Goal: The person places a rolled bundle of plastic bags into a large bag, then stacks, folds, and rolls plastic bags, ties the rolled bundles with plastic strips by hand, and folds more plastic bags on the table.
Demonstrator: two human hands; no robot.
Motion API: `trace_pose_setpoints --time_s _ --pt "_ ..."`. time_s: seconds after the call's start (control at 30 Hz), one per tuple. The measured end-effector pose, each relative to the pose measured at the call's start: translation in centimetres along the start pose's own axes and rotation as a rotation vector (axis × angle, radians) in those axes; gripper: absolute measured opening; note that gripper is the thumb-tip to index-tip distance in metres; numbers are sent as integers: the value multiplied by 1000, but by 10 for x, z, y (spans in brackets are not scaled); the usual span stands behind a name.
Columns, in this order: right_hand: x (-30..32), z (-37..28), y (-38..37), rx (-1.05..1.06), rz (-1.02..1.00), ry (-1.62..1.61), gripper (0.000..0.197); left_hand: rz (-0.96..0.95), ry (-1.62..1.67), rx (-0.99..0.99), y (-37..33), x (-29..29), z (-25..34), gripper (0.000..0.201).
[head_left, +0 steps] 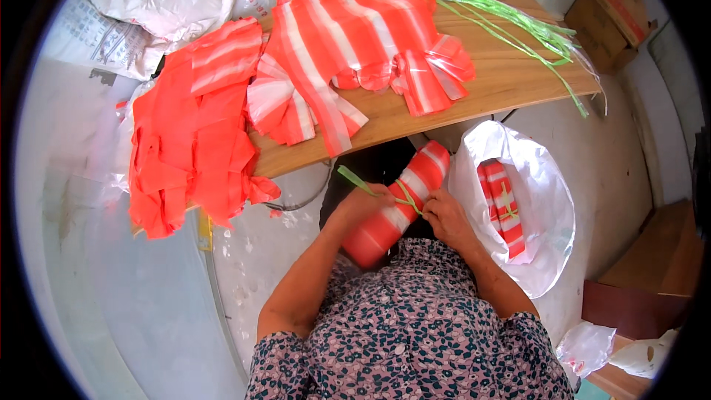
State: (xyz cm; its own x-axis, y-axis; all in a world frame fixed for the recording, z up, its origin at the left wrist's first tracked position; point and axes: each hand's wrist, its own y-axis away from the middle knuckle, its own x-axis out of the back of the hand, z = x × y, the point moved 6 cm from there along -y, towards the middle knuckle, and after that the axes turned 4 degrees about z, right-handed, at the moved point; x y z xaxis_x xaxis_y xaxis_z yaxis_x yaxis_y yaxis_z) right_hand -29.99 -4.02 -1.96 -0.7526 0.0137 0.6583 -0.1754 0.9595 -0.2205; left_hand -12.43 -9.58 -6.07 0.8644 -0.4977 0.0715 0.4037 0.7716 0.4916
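A rolled bundle of red-and-white striped plastic bags (424,170) lies across my lap, slanting up to the right. A thin green plastic tie (405,194) goes round its middle, and a loose end sticks out to the left past my fingers. My left hand (363,206), a little blurred, is closed on the tie at the bundle's left side. On the other side, my right hand (446,218) pinches the tie, its fingers against the bundle.
Stacks of striped plastic bags (355,26) and redder ones (196,126) cover the wooden table (511,67), some hanging over its edge. Green ties (511,26) lie at its right. Beside my right arm, a white sack (552,200) holds tied bundles (503,207). Cardboard boxes (603,26) stand far right.
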Motion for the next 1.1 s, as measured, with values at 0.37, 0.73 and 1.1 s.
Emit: trace_pose_setpoints --time_s 0.37,0.73,1.1 --pt "22 -67 11 148 52 -59 7 62 -529 -353 53 26 69 19" --pt "44 -90 -32 151 -165 -119 12 91 -603 -409 80 30 74 16" --pt "31 -88 -73 345 7 388 26 233 -356 -623 89 31 81 12"
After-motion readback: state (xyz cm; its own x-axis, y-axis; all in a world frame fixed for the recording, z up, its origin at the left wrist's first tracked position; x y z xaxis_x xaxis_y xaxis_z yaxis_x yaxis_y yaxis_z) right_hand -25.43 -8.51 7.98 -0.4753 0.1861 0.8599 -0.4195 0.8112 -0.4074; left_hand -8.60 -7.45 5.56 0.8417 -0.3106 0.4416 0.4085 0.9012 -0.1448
